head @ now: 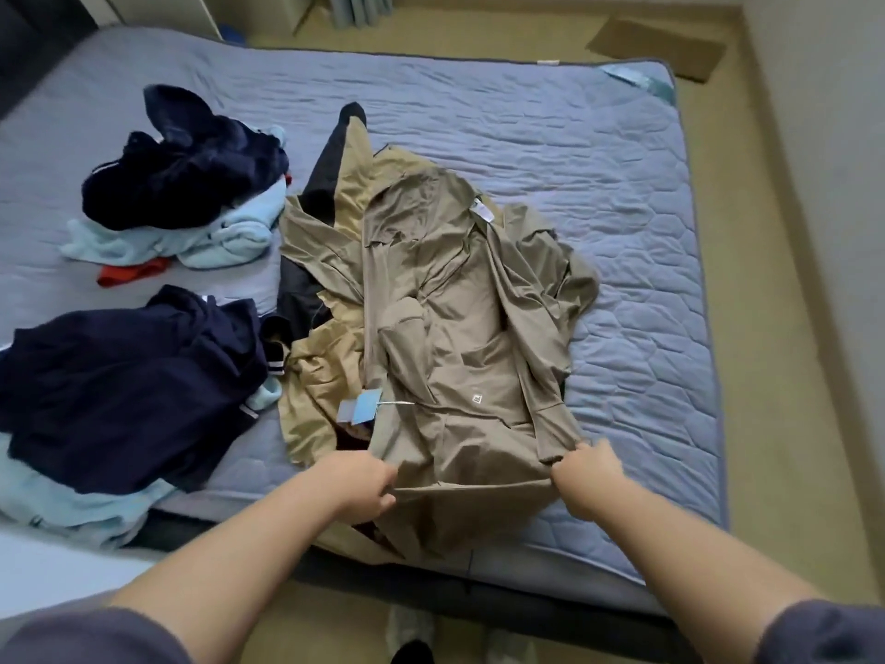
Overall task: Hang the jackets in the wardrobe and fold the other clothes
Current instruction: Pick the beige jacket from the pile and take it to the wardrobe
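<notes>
Two heaps of navy clothes (182,179), a pale-blue garment (191,239) and a red one (129,273) crowd the left of the bed (598,151), while a tan garment (318,385) and a black one (325,170) lie under the left side of the taupe hooded jacket (459,318) spread down the middle. The left hand (364,481) and right hand (586,472), held apart, each grip a corner of its hem at the bed's near edge. Open quilted mattress runs right of the jacket; beige floor (785,328) borders that side, cardboard (656,47) lying past the far corner.
</notes>
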{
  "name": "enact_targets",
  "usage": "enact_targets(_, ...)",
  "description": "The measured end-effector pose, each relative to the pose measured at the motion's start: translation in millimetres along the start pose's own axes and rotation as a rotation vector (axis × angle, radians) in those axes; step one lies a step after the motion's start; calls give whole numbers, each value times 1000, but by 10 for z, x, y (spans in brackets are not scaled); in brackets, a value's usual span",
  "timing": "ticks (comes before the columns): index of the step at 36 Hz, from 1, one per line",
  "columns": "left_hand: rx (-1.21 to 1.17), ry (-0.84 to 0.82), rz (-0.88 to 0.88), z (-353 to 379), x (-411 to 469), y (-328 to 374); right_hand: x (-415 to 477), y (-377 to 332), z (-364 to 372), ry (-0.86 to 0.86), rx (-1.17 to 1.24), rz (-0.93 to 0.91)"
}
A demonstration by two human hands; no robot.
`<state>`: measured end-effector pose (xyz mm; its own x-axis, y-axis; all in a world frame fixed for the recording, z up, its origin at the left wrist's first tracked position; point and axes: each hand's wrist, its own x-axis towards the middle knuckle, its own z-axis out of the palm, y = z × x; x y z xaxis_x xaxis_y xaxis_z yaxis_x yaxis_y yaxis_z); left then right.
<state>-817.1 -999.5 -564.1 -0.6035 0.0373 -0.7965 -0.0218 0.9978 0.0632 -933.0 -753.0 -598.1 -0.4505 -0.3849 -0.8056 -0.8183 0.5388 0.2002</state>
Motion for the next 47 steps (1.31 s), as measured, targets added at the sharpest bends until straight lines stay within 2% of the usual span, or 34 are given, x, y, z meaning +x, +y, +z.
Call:
enact_targets(2,35,13,-19,115,266,25,142,-105,139,-3,122,2)
enact_targets(5,81,78,-68,244,700,17,405,-218,277,99,294,-15)
enact_targets(10,77,373,-146,338,1374,-64,970,-323,481,235,497,-43)
enact_targets(13,50,466,-186,417,1745,-167,1255,-328,555,237,528,-90)
enact_targets(16,56,389,-170,492,2045,-256,1522,-321,611,272,393,-82)
enact_targets(18,98,303,-133,521,2184,-295,1684,-286,662,284,311,-12)
enact_targets(21,194,275,-75,524,2307,-325,1849,-161,722,316,184,85)
enact_targets(24,196,223,-18,466,2360,-314,1899,-13,701,263,110,94)
enact_targets(27,70,141,-22,343,2317,-321,1855,119,586,188,17,113)
enact_targets(30,78,112,31,224,2202,-379,1742,298,490,103,-35,196)
enact_targets(35,98,231,180,15,1847,-493,1344,632,418,32,-48,274)
enact_targets(38,2,346,301,-249,1565,-533,1039,814,366,12,32,252)
enact_targets(43,-213,382,283,-1011,865,-424,390,1075,-97,-279,301,300)
enact_targets(45,-246,434,253,-1349,549,-404,83,1173,-341,-191,350,344)
enact_targets(47,-230,473,227,-1686,195,-425,-250,1264,-592,25,350,383)
